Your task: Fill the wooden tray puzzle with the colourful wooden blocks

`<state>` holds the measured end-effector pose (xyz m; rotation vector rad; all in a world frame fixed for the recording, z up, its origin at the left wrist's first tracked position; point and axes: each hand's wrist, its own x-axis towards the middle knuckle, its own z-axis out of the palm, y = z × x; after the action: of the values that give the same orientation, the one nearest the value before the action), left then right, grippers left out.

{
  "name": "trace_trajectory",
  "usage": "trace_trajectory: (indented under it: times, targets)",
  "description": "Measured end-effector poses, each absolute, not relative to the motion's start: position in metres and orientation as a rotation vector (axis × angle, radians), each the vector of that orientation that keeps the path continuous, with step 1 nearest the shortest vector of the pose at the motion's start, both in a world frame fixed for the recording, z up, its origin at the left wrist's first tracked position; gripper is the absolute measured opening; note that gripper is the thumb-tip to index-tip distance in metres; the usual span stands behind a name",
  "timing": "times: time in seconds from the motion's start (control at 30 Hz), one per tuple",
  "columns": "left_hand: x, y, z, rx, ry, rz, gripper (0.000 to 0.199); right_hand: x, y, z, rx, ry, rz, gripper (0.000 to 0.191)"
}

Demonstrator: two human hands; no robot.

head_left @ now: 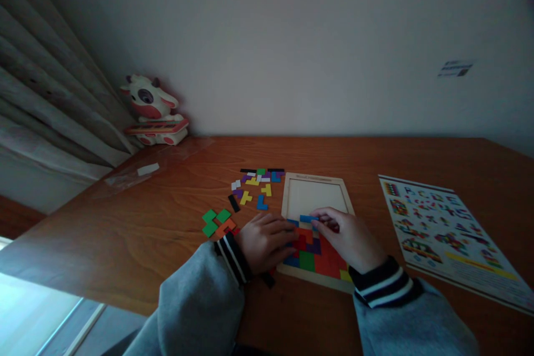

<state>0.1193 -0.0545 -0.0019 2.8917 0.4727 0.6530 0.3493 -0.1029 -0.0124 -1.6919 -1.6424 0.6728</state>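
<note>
Head view: at lower centre, one left hand (267,242) lies flat, fingers slightly spread over tray pieces; one right hand (348,236) pinches one blue bar piece (307,218). One wooden puzzle tray (317,194) looks roughly half filled, its upper part bare. Farther, at centre, three yellow puzzle pieces (246,198) lie loose among others; upper left, one cow keyboard toy (152,103)

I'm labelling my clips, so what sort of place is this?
Likely a room at home: a pale draped curtain, a white-and-pink cow-shaped toy and a light wooden puzzle tray.
</note>
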Motion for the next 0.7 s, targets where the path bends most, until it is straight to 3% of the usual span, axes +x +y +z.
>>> trace_trajectory:
  times: [0.7]
  targets:
    - [0.1213,-0.0592,-0.0103,3.006,0.470,0.652,0.031,0.3509,-0.1020,-0.0209,-1.691,-1.754,0.631,0.020]
